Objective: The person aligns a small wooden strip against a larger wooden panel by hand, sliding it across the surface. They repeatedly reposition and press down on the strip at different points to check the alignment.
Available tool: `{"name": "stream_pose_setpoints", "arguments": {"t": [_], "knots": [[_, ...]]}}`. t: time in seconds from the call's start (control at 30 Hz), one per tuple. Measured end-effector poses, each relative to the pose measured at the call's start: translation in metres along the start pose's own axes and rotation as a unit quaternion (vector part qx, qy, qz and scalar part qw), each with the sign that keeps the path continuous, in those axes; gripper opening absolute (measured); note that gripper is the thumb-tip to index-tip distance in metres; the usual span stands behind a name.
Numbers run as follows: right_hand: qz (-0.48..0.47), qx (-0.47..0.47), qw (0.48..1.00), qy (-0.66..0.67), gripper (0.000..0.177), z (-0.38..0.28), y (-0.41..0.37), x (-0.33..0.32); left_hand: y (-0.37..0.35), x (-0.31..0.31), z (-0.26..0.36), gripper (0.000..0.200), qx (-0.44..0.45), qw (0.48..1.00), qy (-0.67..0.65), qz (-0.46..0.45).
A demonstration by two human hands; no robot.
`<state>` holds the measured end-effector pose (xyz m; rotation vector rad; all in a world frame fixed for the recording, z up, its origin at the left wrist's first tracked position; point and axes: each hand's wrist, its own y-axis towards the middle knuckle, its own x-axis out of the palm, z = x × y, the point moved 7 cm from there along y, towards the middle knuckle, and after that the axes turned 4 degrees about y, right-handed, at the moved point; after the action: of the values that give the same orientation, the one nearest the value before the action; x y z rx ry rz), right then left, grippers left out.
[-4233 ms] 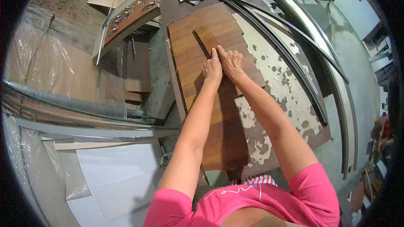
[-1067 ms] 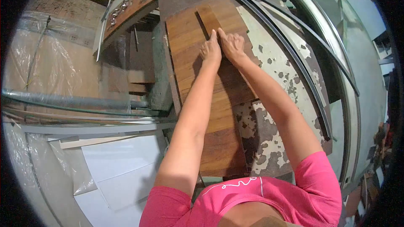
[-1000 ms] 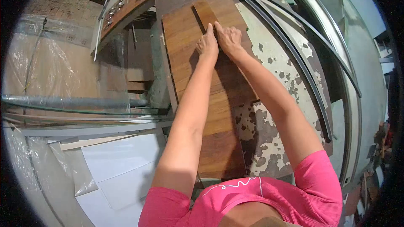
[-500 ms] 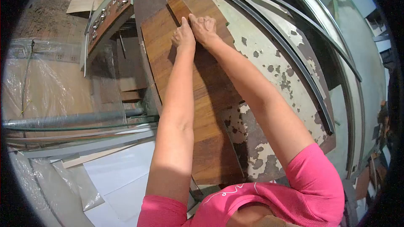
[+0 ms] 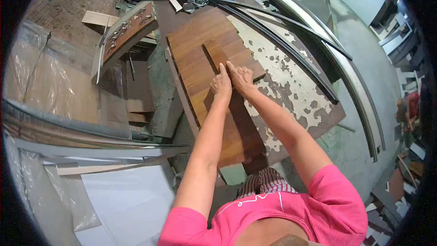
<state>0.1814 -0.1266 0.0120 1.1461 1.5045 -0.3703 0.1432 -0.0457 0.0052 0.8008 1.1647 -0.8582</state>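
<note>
Narrow plank (image 5: 217,54), brown and wood-grained, is lying on top of a wider wooden panel (image 5: 189,48), with its far end reaching out ahead of the hands and slanting to the left. The left hand (image 5: 221,84) is resting at the plank's left side, and the right hand (image 5: 242,76) is resting at its right, so the visible stretch is lying just beyond both sets of fingertips. Each hand is holding one inner digit straight forward, the two tips nearly meeting over the plank, while the other fingers are bending outward; whether they are pinching its edges or only pressing down, I cannot tell. The hands are covering the plank's nearer part.

Beneath, the panel is lying on a table (image 5: 330,117) whose top is showing patchy cream and brown to the right. Farther right, a dark metal strip (image 5: 291,53) is running along the tabletop, and a crumpled grey cloth (image 5: 195,3) is sitting beyond the panel's far edge. Off to the left, a board with metal fittings (image 5: 129,36) is leaning, and white sheets (image 5: 132,200) are lying nearer the person.
</note>
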Motion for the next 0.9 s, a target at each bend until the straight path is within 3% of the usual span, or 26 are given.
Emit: {"name": "stream_pose_setpoints", "arguments": {"t": [0.2,0.37,0.43,0.7,0.77,0.9], "knots": [[-0.037,0.028,0.999,0.002,0.035,-0.019,-0.066,-0.038,-0.071,-0.020,0.005,0.043,-0.018,0.996,-0.041,-0.071],[-0.040,0.006,0.999,-0.020,0.035,-0.017,-0.079,-0.029,-0.083,-0.015,0.003,0.046,-0.014,0.998,-0.032,-0.058],[-0.086,0.018,0.996,-0.030,0.039,-0.013,-0.071,-0.022,-0.081,-0.020,0.003,0.047,-0.012,0.999,-0.023,-0.047],[-0.082,0.000,0.996,-0.025,0.038,0.018,-0.007,-0.010,-0.008,-0.004,0.023,0.047,-0.012,0.997,0.005,-0.075],[-0.077,-0.008,0.997,-0.019,0.039,0.031,0.019,0.001,0.019,0.001,0.029,0.045,0.005,1.000,0.001,-0.024],[-0.073,-0.014,0.997,0.003,0.039,0.044,0.077,0.021,0.077,0.007,0.032,0.042,-0.010,1.000,0.022,-0.013]]}}
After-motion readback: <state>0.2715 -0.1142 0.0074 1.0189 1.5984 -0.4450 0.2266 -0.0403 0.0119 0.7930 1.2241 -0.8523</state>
